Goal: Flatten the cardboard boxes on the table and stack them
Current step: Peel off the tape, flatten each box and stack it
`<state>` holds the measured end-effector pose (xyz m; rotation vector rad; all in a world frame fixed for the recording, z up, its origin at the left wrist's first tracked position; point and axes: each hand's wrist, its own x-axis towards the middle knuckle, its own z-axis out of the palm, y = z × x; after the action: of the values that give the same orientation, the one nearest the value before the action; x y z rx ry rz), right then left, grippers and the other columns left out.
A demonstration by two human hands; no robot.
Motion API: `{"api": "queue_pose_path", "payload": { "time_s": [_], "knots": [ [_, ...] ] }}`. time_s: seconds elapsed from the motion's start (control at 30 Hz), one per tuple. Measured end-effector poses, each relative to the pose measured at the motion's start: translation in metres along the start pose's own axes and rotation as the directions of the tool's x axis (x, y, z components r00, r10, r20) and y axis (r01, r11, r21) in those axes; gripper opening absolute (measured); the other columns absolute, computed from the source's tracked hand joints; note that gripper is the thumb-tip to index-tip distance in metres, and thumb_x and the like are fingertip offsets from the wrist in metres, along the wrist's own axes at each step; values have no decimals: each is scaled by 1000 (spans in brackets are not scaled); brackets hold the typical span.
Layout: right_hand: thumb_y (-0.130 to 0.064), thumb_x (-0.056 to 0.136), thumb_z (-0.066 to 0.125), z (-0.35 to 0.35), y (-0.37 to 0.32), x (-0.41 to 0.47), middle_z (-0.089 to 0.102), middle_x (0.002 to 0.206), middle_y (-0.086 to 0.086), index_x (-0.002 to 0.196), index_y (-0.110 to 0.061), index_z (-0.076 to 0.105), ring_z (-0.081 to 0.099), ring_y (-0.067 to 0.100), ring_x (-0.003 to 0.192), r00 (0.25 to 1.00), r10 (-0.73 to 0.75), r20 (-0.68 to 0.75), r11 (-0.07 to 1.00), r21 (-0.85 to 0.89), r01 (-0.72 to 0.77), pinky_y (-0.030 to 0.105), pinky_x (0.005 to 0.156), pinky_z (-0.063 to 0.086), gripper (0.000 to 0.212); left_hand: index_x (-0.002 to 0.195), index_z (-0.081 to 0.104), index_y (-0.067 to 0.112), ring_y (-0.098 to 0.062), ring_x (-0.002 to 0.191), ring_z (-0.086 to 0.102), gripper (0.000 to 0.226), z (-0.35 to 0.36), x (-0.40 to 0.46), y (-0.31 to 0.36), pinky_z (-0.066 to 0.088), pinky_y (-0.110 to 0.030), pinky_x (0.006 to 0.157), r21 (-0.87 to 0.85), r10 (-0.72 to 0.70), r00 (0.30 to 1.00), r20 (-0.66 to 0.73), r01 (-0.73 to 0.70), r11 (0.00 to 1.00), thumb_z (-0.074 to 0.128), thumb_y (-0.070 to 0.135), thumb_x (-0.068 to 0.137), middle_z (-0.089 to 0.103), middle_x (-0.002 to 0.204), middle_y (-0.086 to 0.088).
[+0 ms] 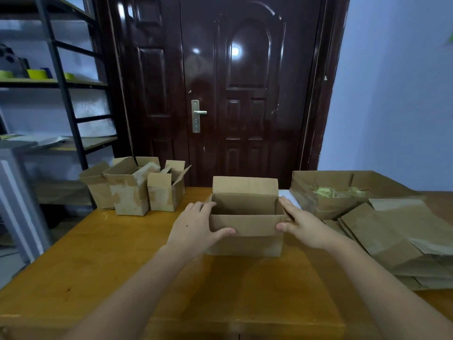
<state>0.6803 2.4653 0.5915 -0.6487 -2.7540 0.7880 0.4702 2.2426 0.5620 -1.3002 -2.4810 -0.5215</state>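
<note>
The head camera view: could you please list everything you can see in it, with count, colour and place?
open box: one, brown, centre of the table, flaps up, held between both hands
upright boxes: about four, brown, clustered at the far left corner of the table
large box: one, brown, far right, open, yellowish scraps inside
flattened boxes: a stack, brown, right side of the table; count unclear
table: one, orange-brown wood
door: one, dark glossy brown, behind the table, silver handle
shelf rack: one, dark frame, left, holding yellow-green items
wall: pale blue, right
left hand: on the open box's left side, thumb on its front
right hand: on its right side, thumb on its front
</note>
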Motion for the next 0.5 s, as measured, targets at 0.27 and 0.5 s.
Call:
{"api": "queue_pose_path", "payload": {
  "time_s": [0.27, 0.5],
  "knots": [
    [-38, 97, 64, -2, 6, 5, -1, 168, -13, 161, -32, 7, 8, 11, 154, 999, -20, 35, 1000, -3, 20, 39, 126, 18, 86, 162, 23, 28, -20, 143, 30, 128, -21, 29, -7, 38, -41, 116, 33, 98, 985, 141, -103, 994, 39, 105, 61, 29, 159, 2],
    [-44, 97, 62, 0, 15, 7, 0, 167, -19, 160, -39, 7, 12, 10, 153, 999, -29, 35, 999, 28, 28, 39, 125, 20, 84, 165, -4, 31, -24, 159, 1, 135, -25, 56, -7, 12, -54, 126, 49, 158, 916, 368, -188, 981, 45, 102, 62, -3, 173, 8]
  ]
}}
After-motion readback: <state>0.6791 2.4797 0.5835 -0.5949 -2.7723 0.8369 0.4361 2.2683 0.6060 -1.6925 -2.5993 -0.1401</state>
